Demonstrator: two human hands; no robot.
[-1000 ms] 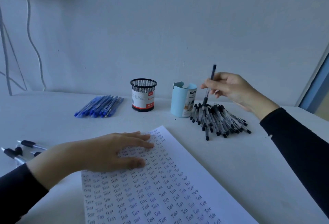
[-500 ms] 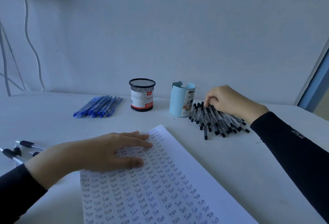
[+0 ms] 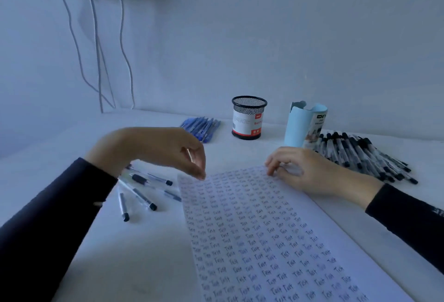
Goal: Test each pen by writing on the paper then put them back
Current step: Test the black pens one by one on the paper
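The fingers (image 3: pixel 198 172) of my left hand (image 3: pixel 153 150) droop in a loose curl, tips bunched at the far edge of the paper (image 3: pixel 276 241). Whether they pinch it I cannot tell. The fingers (image 3: pixel 274 165) of my right hand (image 3: pixel 317 174) curl at the paper's far right corner over something pale and blurred. I cannot tell if it is a pen.

The paper is a smooth white sheet lying flat on the tabletop (image 3: pixel 144 253), covered with rows of the handwritten word "Test" in black and blue ink.

Just beyond my right hand lies a heap of clear pens with black caps (image 3: pixel 360 155). A few more black pens (image 3: pixel 144 196) lie scattered under my left wrist.

Farther back stand a pale blue card tube (image 3: pixel 302 126) with lettering that begins "DI", and a black wire-mesh cup (image 3: pixel 248 119) with a white and red label reading "Ball P". A row of blue pens (image 3: pixel 201 126) lies left of it. White cords (image 3: pixel 96 49) hang down the wall.
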